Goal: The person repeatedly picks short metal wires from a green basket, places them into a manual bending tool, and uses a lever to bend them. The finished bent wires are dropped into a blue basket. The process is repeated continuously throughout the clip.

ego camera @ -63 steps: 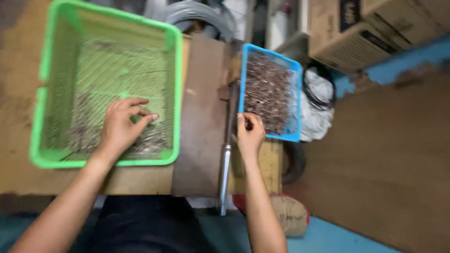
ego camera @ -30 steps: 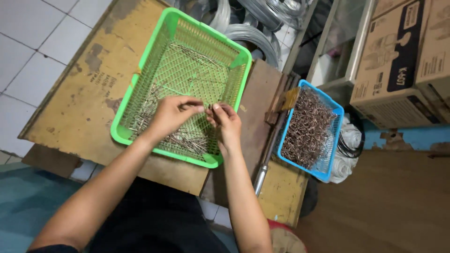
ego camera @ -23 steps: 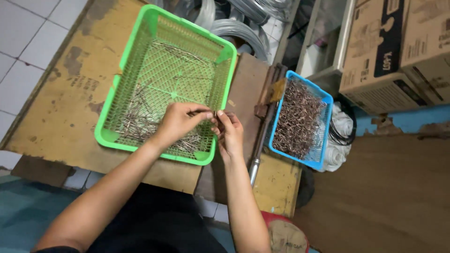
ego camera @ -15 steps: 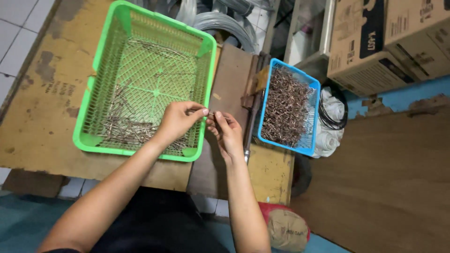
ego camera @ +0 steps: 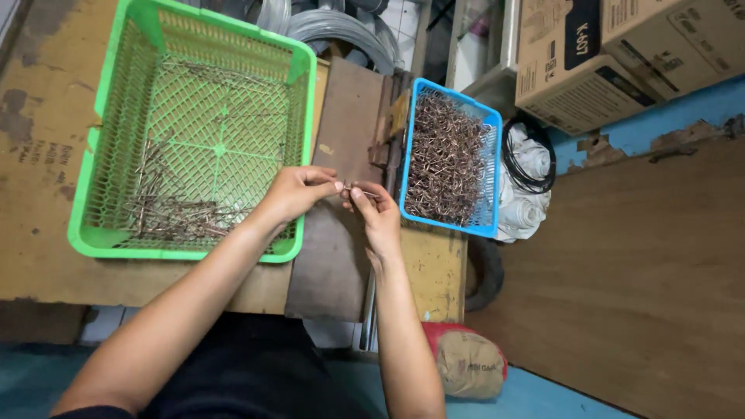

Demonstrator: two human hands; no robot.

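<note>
Meanwhile, two hands pinch one small metal clip [ego camera: 358, 190] over a brown board [ego camera: 341, 155].
L to R: green basket [ego camera: 109, 233] w/ loose clips; left hand [ego camera: 299, 194] & right hand [ego camera: 375, 213], fingertips closed on the clip btwn them; blue basket [ego camera: 489, 229] heaped w/ clips.

arms: bare, no sleeves to the elbow | wrists: no watch or rings | lap: dark clothing

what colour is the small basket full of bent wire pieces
Blue: the small plastic mesh basket of bent wire pieces, seen in the head view.
</note>
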